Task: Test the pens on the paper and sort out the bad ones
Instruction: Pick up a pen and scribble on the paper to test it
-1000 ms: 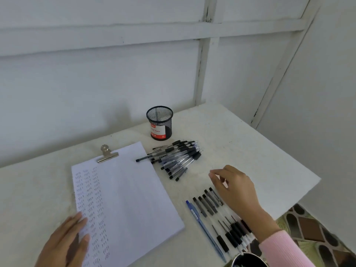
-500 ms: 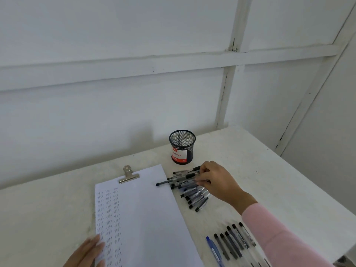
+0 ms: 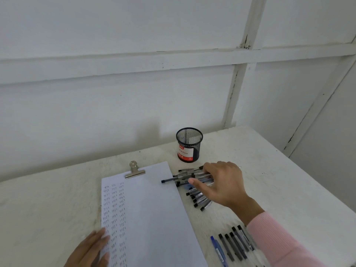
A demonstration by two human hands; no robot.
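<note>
Left hand [image 3: 90, 249] at the near left, fingers straight, lying flat on the near-left edge of the paper [image 3: 154, 218]; it holds nothing. The paper is a white sheet with columns of small written marks down its left side and blank on the right. Near right: a row of black-capped pens [image 3: 235, 245] side by side on the table [image 3: 48, 205], with a blue pen [image 3: 218, 251] just left of the row. A pink sleeve [image 3: 279, 243] crosses over the right end of the row. Farther out, the right hand [image 3: 221, 184] is on the loose pile of pens [image 3: 198, 199] just right of the paper, fingers curled down onto the far pens and thumb stretched left along them. Cannot tell if it actually has a pen pinched. A silver binder clip [image 3: 134, 170] sits on the paper's far edge. Beyond the pile, a black mesh pen cup [image 3: 189, 145] with a red and white label stands upright near the white wall [image 3: 115, 103].
</note>
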